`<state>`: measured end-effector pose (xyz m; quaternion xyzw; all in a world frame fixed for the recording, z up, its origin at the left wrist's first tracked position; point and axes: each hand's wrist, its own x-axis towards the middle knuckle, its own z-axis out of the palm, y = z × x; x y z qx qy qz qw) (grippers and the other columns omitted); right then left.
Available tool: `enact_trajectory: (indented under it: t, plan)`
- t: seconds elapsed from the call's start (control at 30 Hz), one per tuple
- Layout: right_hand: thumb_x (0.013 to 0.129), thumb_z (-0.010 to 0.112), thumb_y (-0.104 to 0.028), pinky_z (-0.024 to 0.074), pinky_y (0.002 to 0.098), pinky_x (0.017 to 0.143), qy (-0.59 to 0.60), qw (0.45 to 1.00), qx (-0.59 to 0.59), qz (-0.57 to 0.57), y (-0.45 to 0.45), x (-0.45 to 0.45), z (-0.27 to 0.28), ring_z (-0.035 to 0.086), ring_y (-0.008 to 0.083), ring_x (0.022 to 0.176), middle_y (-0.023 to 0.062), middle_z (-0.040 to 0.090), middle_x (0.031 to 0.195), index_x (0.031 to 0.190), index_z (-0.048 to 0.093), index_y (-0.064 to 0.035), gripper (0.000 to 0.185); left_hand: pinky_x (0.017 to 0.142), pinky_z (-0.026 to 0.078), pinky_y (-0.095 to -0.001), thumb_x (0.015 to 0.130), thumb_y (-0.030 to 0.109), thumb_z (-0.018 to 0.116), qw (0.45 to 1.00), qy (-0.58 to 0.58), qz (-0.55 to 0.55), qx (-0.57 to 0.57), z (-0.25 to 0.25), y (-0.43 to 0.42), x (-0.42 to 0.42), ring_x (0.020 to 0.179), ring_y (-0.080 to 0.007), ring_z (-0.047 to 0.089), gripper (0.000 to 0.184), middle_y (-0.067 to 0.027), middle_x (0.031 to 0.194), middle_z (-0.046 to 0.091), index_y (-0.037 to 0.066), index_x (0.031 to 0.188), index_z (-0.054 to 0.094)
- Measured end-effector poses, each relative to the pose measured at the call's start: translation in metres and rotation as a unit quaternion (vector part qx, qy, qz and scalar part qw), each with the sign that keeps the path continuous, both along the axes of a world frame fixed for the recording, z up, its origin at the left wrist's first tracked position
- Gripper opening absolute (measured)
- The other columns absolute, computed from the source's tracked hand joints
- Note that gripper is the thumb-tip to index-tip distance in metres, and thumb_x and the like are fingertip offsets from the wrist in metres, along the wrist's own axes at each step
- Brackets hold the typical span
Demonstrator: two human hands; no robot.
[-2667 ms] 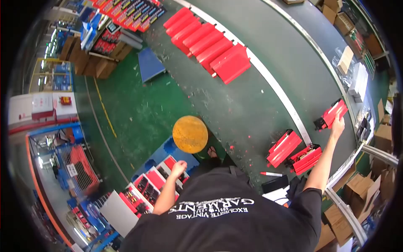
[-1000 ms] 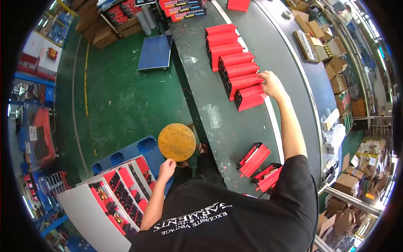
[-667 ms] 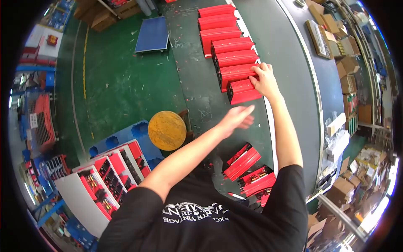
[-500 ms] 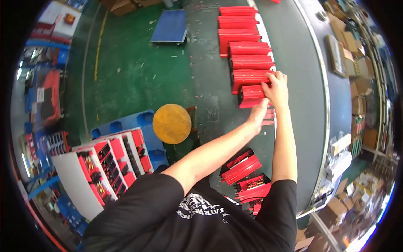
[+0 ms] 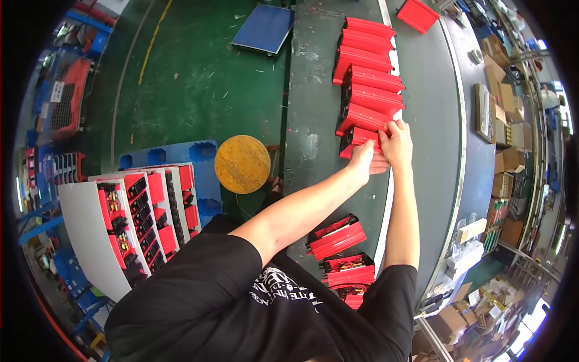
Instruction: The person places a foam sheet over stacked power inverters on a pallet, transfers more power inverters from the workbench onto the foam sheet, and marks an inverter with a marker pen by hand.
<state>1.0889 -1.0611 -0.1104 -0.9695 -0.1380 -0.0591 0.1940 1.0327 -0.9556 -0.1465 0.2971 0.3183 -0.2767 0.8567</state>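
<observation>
A short red metal case with a black end (image 5: 356, 137) lies at the near end of a row of similar red cases (image 5: 365, 93) on the dark green bench. My left hand (image 5: 364, 164) is at its near side, thumb against the case and the other fingers extended to the right. Around its right end my right hand (image 5: 396, 145) is closed, fingertips at the far edge. The hands partly hide this case. Nearer my body sit open red cases (image 5: 338, 238) with parts showing inside.
A white strip (image 5: 382, 223) runs along the bench beside a grey-green belt surface (image 5: 431, 181). Another red case (image 5: 417, 15) sits at the far right. To the left stand a yellow round stool (image 5: 242, 164), a blue pallet (image 5: 208, 181) with stacked red units, and a blue platform (image 5: 263, 29).
My view has shifted, and the row appears farther right. My left hand has come closer against the near case, which both hands now touch. A red case shows more fully at the far right.
</observation>
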Motion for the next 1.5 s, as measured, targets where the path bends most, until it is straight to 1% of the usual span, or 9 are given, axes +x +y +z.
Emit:
enact_trajectory:
  t: [0.17, 0.27, 0.4, 0.53, 0.57, 0.83, 1.07, 1.3, 1.5]
  plan:
    - [0.083, 0.067, -0.015, 0.0516, 0.0515, 0.081, 0.059, 0.985, -0.122, 0.105, -0.002, -0.017, 0.002, 0.065, 0.0430, 0.091, 0.0193, 0.068, 0.098, 0.101, 0.062, -0.0038, 0.022, 0.065, 0.062, -0.0372, 0.097, 0.034, 0.048, 0.990, -0.040, -0.121, 0.052, -0.007, 0.083, -0.061, 0.079, -0.0276, 0.075, 0.044, -0.0214, 0.096, 0.074, -0.004, 0.114, 0.060]
    - [0.089, 0.066, -0.019, 0.0517, 0.0526, 0.082, 0.103, 0.980, -0.140, 0.100, -0.002, -0.019, -0.016, 0.065, 0.0428, 0.097, 0.0224, 0.068, 0.106, 0.131, 0.060, -0.0095, 0.044, 0.056, 0.058, -0.0356, 0.094, 0.031, 0.049, 0.983, -0.094, -0.119, 0.105, 0.003, 0.151, -0.121, 0.067, -0.0259, 0.072, 0.039, -0.0193, 0.087, 0.074, -0.003, 0.105, 0.066]
    - [0.088, 0.064, -0.017, 0.0494, 0.0550, 0.075, 0.072, 0.965, -0.200, 0.153, -0.007, -0.008, -0.034, 0.064, 0.0460, 0.089, 0.0233, 0.068, 0.098, 0.127, 0.062, -0.0088, 0.039, 0.049, 0.057, -0.0353, 0.086, 0.025, 0.047, 0.977, -0.094, -0.097, 0.165, 0.037, 0.259, -0.198, 0.062, -0.0266, 0.072, 0.038, -0.0196, 0.082, 0.073, -0.004, 0.100, 0.068]
    - [0.078, 0.059, -0.007, 0.0455, 0.0566, 0.071, 0.009, 0.972, -0.174, 0.158, 0.036, -0.032, -0.008, 0.062, 0.0475, 0.081, 0.0249, 0.066, 0.089, 0.093, 0.063, -0.0001, 0.017, 0.047, 0.056, -0.0336, 0.083, 0.025, 0.047, 0.974, -0.080, -0.008, 0.212, 0.084, 0.365, -0.292, 0.056, -0.0240, 0.070, 0.036, -0.0161, 0.074, 0.072, -0.002, 0.091, 0.071]
    - [0.079, 0.058, -0.010, 0.0471, 0.0549, 0.075, 0.057, 0.963, -0.224, 0.137, 0.054, -0.039, 0.005, 0.064, 0.0470, 0.088, 0.0265, 0.068, 0.094, 0.107, 0.066, -0.0017, 0.030, 0.048, 0.056, -0.0338, 0.084, 0.024, 0.049, 0.961, -0.078, 0.007, 0.264, 0.096, 0.383, -0.319, 0.055, -0.0237, 0.069, 0.035, -0.0158, 0.072, 0.072, -0.002, 0.090, 0.071]
    - [0.089, 0.070, -0.019, 0.0526, 0.0413, 0.079, 0.037, 0.980, 0.082, 0.178, 0.245, -0.189, 0.087, 0.068, 0.0251, 0.082, 0.0173, 0.074, 0.097, 0.109, 0.069, 0.0024, 0.029, 0.047, 0.043, -0.0439, 0.082, 0.025, 0.061, 0.742, -0.106, 0.129, 0.650, 0.150, 0.478, -0.516, 0.045, -0.0272, 0.058, 0.029, -0.0176, 0.053, 0.058, 0.000, 0.069, 0.066]
    - [0.086, 0.079, -0.010, 0.0449, 0.0255, 0.067, 0.119, 0.917, 0.324, 0.201, 0.431, -0.348, 0.136, 0.051, 0.0093, 0.070, 0.0026, 0.066, 0.079, 0.083, 0.065, 0.0021, 0.019, 0.048, 0.030, -0.0302, 0.082, 0.012, 0.063, 0.783, -0.089, 0.291, 0.542, 0.202, 0.528, -0.673, 0.053, -0.0055, 0.042, 0.015, 0.0003, 0.055, 0.049, 0.001, 0.072, 0.061]
    - [0.084, 0.080, -0.002, 0.0391, 0.0220, 0.068, 0.133, 0.810, 0.458, 0.342, 0.560, -0.434, 0.185, 0.046, 0.0067, 0.069, -0.0026, 0.060, 0.075, 0.071, 0.058, -0.0063, 0.026, 0.048, 0.034, -0.0269, 0.083, 0.008, 0.061, 0.585, -0.108, 0.433, 0.677, 0.260, 0.536, -0.803, 0.055, -0.0034, 0.045, 0.011, 0.0031, 0.057, 0.053, 0.000, 0.079, 0.067]
    - [0.082, 0.075, 0.008, 0.0492, 0.0259, 0.078, 0.218, 0.717, 0.513, 0.419, 0.617, -0.449, 0.192, 0.059, 0.0127, 0.078, 0.0072, 0.068, 0.083, 0.075, 0.063, -0.0006, 0.017, 0.041, 0.029, -0.0228, 0.088, 0.011, 0.063, 0.396, 0.044, 0.652, 0.645, 0.296, 0.501, -0.895, 0.044, -0.0042, 0.044, 0.016, 0.0029, 0.055, 0.055, 0.001, 0.077, 0.070]
